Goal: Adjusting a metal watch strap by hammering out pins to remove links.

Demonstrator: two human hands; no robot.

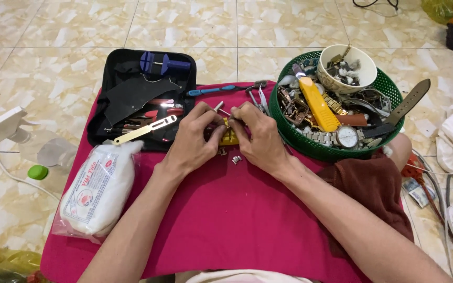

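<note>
Both hands' grip [229,128] around yellow block [230,138]

- Under your hands lies a magenta cloth-covered board [226,220], set over the beige marbled tile floor [53,68].
- Beyond your left hand: an open black zip tool case [124,68].
- Left of your left forearm: a clear bag of white cotton [98,191].
- Beyond your right hand: a round green plastic basket [310,147].
- Just below your fingers: small loose metal links [236,159].

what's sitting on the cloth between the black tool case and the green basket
In the head view, both hands: the left hand and right hand pinch a small yellow block between the black tool case and green basket, a blue-handled tool behind them.
</note>
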